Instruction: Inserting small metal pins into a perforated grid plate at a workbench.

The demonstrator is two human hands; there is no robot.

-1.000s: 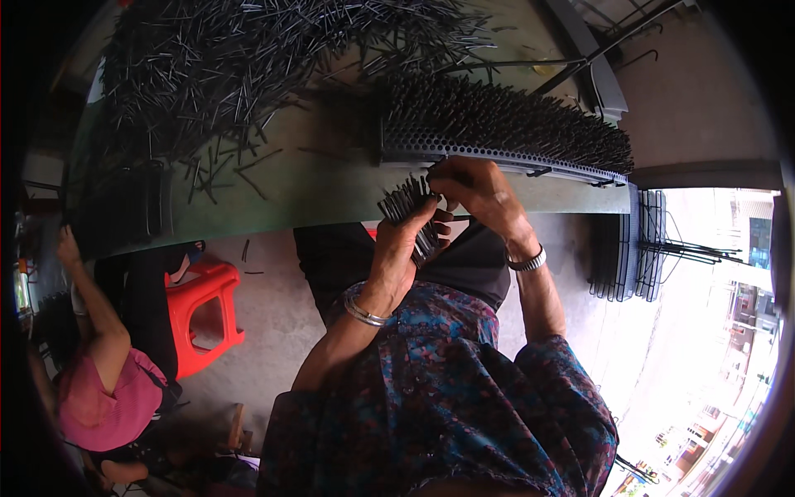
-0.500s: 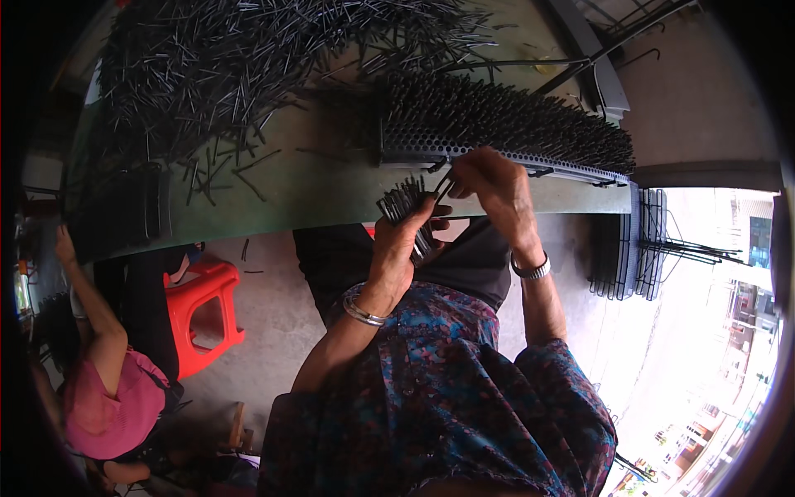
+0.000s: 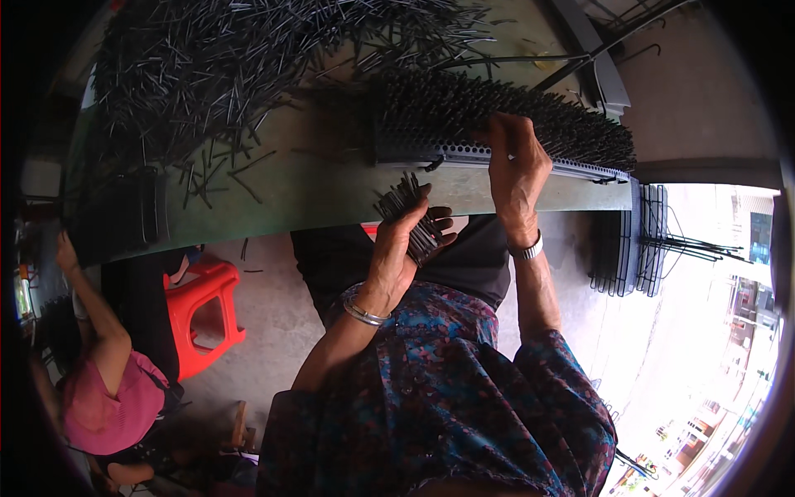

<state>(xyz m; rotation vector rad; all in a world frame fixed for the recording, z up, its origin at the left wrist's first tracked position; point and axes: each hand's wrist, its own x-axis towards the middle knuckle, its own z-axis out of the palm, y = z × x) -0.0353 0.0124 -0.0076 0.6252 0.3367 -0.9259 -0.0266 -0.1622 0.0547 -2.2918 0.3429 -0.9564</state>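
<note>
A bundle of short thin black rods (image 3: pixel 406 207) rests in my left hand (image 3: pixel 396 242), the thumb pressing across it below the table's near edge. My right hand (image 3: pixel 518 170) is at the long perforated rack (image 3: pixel 410 149), its fingertips closed together among the black rods (image 3: pixel 571 120) that stand packed upright in the holes. Whatever those fingertips hold is hidden behind the hand. Farther left on the green table (image 3: pixel 306 186), a large heap of loose black rods (image 3: pixel 199 74) spreads out, with several strays (image 3: pixel 203 178) nearer to me.
A dark box-like piece (image 3: pixel 120 211) sits at the table's left end. Beside it, a co-worker in a pink top (image 3: pixel 120 402) reaches a hand (image 3: pixel 66 248) to the table edge. A red stool (image 3: pixel 207 306) stands on the floor. Wire racks (image 3: pixel 629 248) hang past the right end.
My right hand has moved away from the bundle, forward and to the right, onto the rack's rods. My left hand keeps the bundle in nearly the same place, with its fingers slightly more spread.
</note>
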